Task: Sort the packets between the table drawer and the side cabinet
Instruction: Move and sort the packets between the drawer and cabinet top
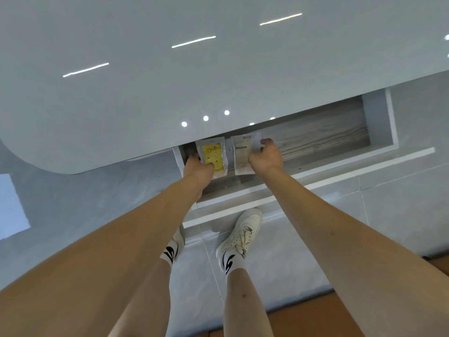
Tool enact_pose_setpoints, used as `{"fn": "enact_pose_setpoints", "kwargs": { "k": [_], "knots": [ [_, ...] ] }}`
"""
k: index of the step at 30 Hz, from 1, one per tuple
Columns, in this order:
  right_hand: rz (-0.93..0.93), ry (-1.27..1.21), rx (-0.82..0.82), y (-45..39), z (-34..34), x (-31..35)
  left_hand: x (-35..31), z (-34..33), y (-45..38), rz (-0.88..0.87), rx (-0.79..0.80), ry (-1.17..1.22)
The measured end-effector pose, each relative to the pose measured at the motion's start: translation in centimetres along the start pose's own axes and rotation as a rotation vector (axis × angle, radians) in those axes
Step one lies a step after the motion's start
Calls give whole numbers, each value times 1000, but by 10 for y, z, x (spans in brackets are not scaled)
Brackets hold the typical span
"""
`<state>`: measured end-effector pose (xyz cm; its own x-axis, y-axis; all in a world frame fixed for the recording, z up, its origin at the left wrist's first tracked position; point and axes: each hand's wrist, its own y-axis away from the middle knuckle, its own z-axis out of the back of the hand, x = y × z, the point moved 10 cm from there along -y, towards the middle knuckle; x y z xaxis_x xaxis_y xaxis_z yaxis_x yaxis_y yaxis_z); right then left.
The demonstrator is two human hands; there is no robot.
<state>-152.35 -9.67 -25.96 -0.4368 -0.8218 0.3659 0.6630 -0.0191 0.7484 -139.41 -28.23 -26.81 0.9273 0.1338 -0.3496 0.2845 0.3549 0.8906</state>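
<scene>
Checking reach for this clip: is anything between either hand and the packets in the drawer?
No. The left hand already holds the yellow packet and the right hand holds the pale packet in the open drawer; only the tabletop overhangs their far ends.

Bright ceiling-light glare on tabletop (218, 69); fisheye-warped edges

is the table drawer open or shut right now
Open: the drawer is pulled out from under the tabletop, its wood-grain floor exposed.

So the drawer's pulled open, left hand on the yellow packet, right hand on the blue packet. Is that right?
Not quite. The head view shows the right hand holding a beige packet, not a blue one. The drawer is open, and the left hand does hold the yellow packet.
</scene>
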Motion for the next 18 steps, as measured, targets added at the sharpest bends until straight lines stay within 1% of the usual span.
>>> {"fn": "enact_pose_setpoints", "kwargs": {
  "k": [2,4,7,10,15,18],
  "knots": [
    [49,67,-30,17,13,9,-8,9,20,-41,-9,-101],
    [102,114,-40,42,29,22,-22,14,48,-111,19,-192],
    [170,180,-48,95,59,44,-52,26,111,-231,63,-313],
    [231,229,-92,162,102,74,-91,50,186,-360,74,-408],
    [307,204,-180,287,187,131,-173,105,327,-586,11,-637],
    [382,174,-271,368,241,168,-225,133,414,-764,-32,-762]
  ]
}}
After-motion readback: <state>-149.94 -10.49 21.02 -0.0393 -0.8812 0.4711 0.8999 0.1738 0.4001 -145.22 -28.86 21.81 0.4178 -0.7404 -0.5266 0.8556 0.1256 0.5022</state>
